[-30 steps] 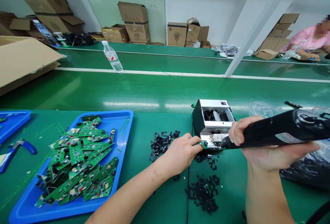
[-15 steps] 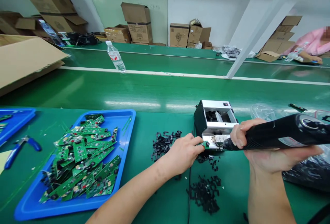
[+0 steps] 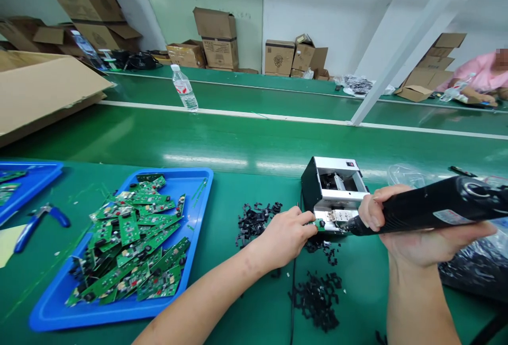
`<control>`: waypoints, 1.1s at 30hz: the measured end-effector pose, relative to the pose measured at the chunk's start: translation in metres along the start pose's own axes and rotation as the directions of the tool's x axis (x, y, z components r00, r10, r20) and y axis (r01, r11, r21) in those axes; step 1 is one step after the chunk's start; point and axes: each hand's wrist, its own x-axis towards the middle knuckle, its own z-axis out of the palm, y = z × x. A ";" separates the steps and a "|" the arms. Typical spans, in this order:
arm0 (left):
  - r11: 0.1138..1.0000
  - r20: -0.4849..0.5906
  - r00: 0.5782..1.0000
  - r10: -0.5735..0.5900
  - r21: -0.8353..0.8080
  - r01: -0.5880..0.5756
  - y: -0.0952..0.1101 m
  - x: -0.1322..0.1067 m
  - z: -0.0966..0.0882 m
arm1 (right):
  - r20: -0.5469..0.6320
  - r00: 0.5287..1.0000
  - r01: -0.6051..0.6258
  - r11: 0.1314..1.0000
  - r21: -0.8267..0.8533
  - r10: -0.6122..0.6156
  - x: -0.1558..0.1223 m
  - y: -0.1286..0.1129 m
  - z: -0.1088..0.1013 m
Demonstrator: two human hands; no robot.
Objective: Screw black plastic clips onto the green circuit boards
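blue tray [image 3: 200,189] at 9 o'clock, heaped with green PCBs [image 3: 129,231]; left hand [image 3: 283,239] pinching small PCB [image 3: 318,224], right hand [image 3: 420,242] wrapped round black power tool [image 3: 431,211]

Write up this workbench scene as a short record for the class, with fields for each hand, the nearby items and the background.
Left hand: pinches a small green circuit board at a black-and-silver benchtop machine
Right hand: grips a black handheld power tool, its tip at the board
Nearby: blue tray piled with green circuit boards; scattered black plastic pieces; blue-handled pliers
Background: co-worker in pink; cardboard boxes; water bottle
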 end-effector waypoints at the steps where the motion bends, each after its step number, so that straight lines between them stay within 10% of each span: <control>1: 1.000 0.003 1.000 -0.002 0.000 0.002 0.000 0.000 0.000 | 0.006 1.000 -0.013 1.000 0.005 0.013 -0.001 0.001 0.000; 33: 1.000 0.004 1.000 0.002 -0.021 -0.002 0.002 0.001 -0.003 | -0.031 0.999 0.014 0.994 0.110 -0.010 0.039 -0.002 0.037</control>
